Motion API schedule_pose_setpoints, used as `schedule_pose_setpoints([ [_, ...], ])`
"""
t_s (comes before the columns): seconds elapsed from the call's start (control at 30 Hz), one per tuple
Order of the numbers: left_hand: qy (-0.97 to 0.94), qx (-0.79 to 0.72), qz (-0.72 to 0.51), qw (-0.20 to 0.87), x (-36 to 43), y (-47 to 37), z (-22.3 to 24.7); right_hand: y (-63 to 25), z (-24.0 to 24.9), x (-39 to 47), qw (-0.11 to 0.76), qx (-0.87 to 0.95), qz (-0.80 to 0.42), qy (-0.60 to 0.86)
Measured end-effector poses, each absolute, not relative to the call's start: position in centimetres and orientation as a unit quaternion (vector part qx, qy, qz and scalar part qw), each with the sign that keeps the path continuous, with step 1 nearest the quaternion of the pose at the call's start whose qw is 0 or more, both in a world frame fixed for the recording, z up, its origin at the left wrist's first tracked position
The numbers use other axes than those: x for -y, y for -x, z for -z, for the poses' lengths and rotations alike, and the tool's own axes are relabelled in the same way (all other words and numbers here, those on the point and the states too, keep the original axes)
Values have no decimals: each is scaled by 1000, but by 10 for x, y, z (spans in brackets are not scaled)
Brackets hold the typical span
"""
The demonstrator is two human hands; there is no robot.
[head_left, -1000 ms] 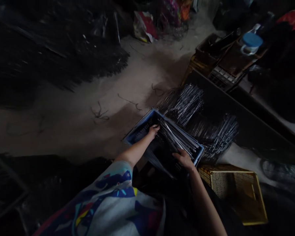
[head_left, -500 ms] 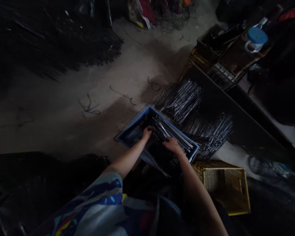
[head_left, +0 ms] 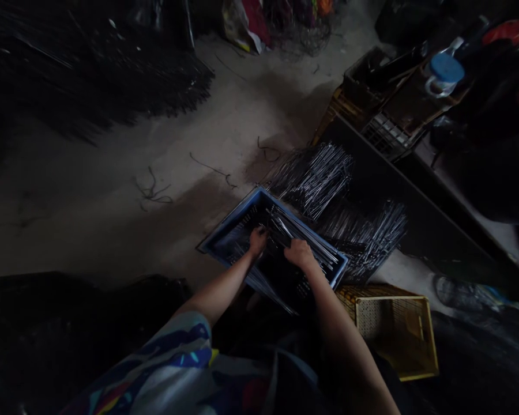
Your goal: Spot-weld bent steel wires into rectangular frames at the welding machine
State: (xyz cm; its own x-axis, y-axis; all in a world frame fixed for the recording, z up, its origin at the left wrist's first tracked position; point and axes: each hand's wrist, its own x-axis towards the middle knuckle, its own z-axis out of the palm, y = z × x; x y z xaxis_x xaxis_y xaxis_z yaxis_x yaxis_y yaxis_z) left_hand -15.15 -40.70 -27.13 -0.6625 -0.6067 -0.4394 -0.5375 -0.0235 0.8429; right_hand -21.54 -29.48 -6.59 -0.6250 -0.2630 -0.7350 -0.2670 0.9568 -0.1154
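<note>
A blue crate point(head_left: 230, 217) stands tilted in front of me, with thin metal rods point(head_left: 313, 233) lying along its far right side. My left hand point(head_left: 258, 241) is inside the crate, fingers closed around something dark and too small to make out. Over the rods, my right hand point(head_left: 299, 253) has its fingers curled round some of them. More thin rods lie along the crate's near side, below my left hand.
Bundles of metal rods point(head_left: 328, 176) lie just beyond the crate. A yellow crate point(head_left: 432, 340) is at the right. A blue-lidded jug point(head_left: 447, 68) stands on crates at the upper right. Bent wires point(head_left: 153, 193) lie on the floor.
My left hand has shifted slightly down and towards me inside the crate. My right hand stays at the rods. The whole view has moved a little.
</note>
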Motion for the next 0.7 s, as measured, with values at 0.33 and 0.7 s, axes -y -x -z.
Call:
schedule_pose_setpoints([
  [0.33, -389, 762, 516, 31, 410, 147, 269, 218, 75, 294, 369, -914, -50, 159],
  [0.7, -362, 802, 474, 31, 414, 149, 271, 222, 108, 269, 412, -891, -62, 178],
])
